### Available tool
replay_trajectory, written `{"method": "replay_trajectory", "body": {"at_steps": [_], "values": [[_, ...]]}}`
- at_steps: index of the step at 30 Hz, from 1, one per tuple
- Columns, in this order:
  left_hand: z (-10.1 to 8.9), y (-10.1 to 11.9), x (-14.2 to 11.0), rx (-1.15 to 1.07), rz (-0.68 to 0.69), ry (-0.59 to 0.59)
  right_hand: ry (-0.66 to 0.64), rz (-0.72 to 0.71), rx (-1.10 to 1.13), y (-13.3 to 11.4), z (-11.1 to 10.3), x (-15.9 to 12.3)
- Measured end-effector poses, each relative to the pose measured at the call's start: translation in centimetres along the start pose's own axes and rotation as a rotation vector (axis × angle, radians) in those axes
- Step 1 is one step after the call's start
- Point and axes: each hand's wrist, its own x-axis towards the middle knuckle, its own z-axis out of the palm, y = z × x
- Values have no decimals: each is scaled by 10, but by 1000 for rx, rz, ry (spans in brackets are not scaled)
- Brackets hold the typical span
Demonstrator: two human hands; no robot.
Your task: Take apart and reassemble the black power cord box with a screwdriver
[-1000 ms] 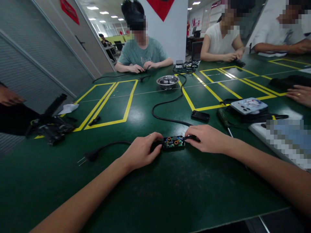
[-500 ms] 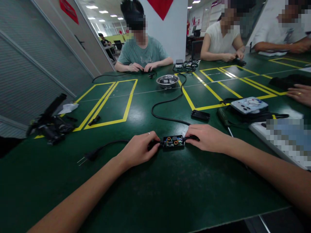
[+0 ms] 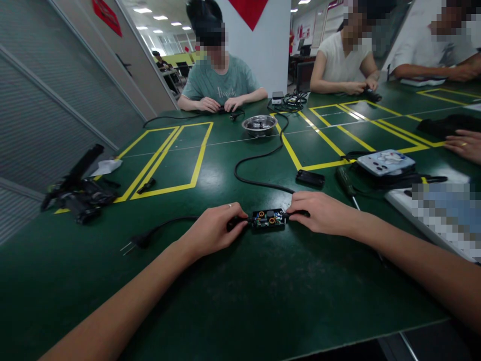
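Note:
A small black box (image 3: pixel 268 219) lies on the green table with its top off, showing a circuit board with coils and coloured wires. My left hand (image 3: pixel 221 225) pinches the power cord at the box's left end. From there the cord runs left to a two-pin plug (image 3: pixel 140 241) lying on the table. At the box's right end, my right hand (image 3: pixel 315 210) is closed on the black cable (image 3: pixel 263 185), which winds away toward the far side. Just beyond my right hand rests a black plastic cover (image 3: pixel 310 178).
A screwdriver (image 3: pixel 347 185) and a phone (image 3: pixel 387 163) lie at the right near a white pad (image 3: pixel 432 220). A metal bowl (image 3: pixel 259 125) stands farther back. Black gear (image 3: pixel 80 193) sits at the left. Several people sit around the table; a co-worker's hand (image 3: pixel 464 144) rests at the right edge.
My hands and the box stay almost exactly where they were. Across the table, the co-worker in green has shifted their hands slightly.

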Motion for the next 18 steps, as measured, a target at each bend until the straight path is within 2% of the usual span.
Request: {"method": "replay_trajectory", "body": {"at_steps": [5,11,18], "values": [[0,1,0,21,33,-14,-11,3,-10,0,3,1],[1,6,-1,231,93,-32,-16,-32,-88,-1,5,0],[3,5,0,265,112,-6,10,-44,-92,0,5,-1]]}}
